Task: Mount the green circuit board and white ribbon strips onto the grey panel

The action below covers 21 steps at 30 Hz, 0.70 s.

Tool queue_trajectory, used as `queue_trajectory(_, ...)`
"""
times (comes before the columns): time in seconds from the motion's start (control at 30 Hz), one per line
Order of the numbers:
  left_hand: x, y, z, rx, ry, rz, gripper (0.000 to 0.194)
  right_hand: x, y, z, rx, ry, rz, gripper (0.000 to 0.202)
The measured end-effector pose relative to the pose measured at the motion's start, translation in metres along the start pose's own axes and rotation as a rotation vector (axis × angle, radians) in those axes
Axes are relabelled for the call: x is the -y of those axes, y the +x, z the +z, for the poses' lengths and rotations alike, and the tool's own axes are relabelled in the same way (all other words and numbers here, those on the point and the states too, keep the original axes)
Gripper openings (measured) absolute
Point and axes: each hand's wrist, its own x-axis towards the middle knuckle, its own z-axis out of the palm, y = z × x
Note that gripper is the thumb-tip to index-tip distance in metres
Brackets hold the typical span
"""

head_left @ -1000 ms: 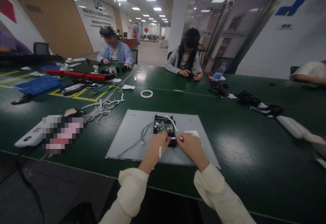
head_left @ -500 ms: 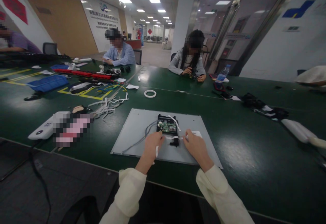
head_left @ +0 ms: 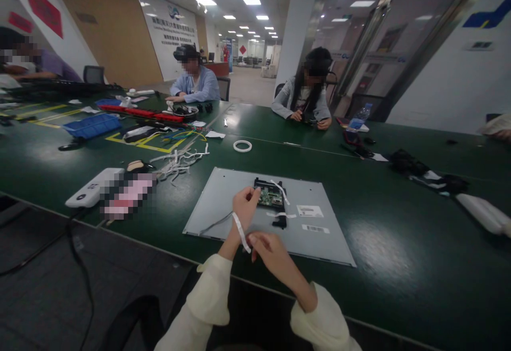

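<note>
Left hand (head_left: pixel 245 202) at the circuit board (head_left: pixel 271 197), grip unclear, the board on the grey panel (head_left: pixel 223 191) atop the bench (head_left: pixel 319 154). Right hand (head_left: pixel 271 247), apart, pinches the wrist's tape strip (head_left: pixel 241 230), likely parked there for easy reach! 2 white strips (head_left: pixel 281 215) cross the black frame (head_left: pixel 280 223), probably securing it.

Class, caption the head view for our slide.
Left hand beside a circuit board on a grey panel, right hand at the white strip on the left wrist.
</note>
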Motion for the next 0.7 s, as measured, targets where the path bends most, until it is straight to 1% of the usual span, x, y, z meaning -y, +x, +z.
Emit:
queue_trajectory(0.03, -0.002, -0.001, 0.000, -0.009, 0.010, 0.007, 0.037, 0.001, 0.000, 0.007, 0.034, 0.044, 0.028, 0.048)
queue_trajectory(0.1, -0.003, -0.002, -0.002, -0.015, 0.044, 0.028, 0.038, 0.002, -0.002, 0.014, 0.063, 0.118, 0.069, 0.051)
queue_trajectory(0.17, 0.000, 0.002, -0.010, -0.023, 0.099, 0.059, 0.037, 0.005, -0.007, 0.015, 0.036, 0.178, 0.101, 0.054)
queue_trajectory(0.27, 0.009, 0.016, -0.032, -0.088, 0.201, 0.080, 0.036, 0.011, -0.021, 0.006, -0.016, 0.249, 0.154, 0.056)
queue_trajectory(0.33, 0.013, 0.026, -0.048, -0.144, 0.213, 0.024, 0.036, 0.015, -0.031, -0.002, -0.038, 0.261, 0.174, 0.055)
queue_trajectory(0.37, 0.013, 0.029, -0.055, -0.130, 0.192, -0.014, 0.036, 0.015, -0.034, -0.005, -0.047, 0.260, 0.175, 0.054)
queue_trajectory(0.4, 0.013, 0.030, -0.060, -0.064, 0.147, -0.069, 0.037, 0.016, -0.036, -0.008, -0.057, 0.257, 0.171, 0.054)
queue_trajectory(0.43, 0.011, 0.029, -0.063, 0.037, 0.089, -0.144, 0.041, 0.016, -0.036, -0.010, -0.067, 0.252, 0.165, 0.054)
queue_trajectory(0.5, 0.005, 0.020, -0.065, 0.341, -0.032, -0.298, 0.054, 0.014, -0.031, -0.011, -0.078, 0.237, 0.146, 0.053)
queue_trajectory(0.53, 0.001, 0.013, -0.064, 0.490, -0.085, -0.350, 0.060, 0.013, -0.026, -0.012, -0.078, 0.226, 0.135, 0.052)
queue_trajectory(0.57, -0.003, 0.007, -0.062, 0.601, -0.127, -0.372, 0.063, 0.012, -0.022, -0.012, -0.080, 0.211, 0.122, 0.052)
queue_trajectory(0.6, -0.006, 0.001, -0.061, 0.664, -0.155, -0.372, 0.062, 0.011, -0.017, -0.012, -0.083, 0.192, 0.109, 0.052)
queue_trajectory(0.63, -0.009, -0.003, -0.059, 0.691, -0.170, -0.353, 0.059, 0.010, -0.013, -0.012, -0.085, 0.171, 0.097, 0.051)
queue_trajectory(0.7, -0.013, -0.006, -0.058, 0.674, -0.171, -0.275, 0.046, 0.007, -0.005, -0.013, -0.094, 0.129, 0.082, 0.050)
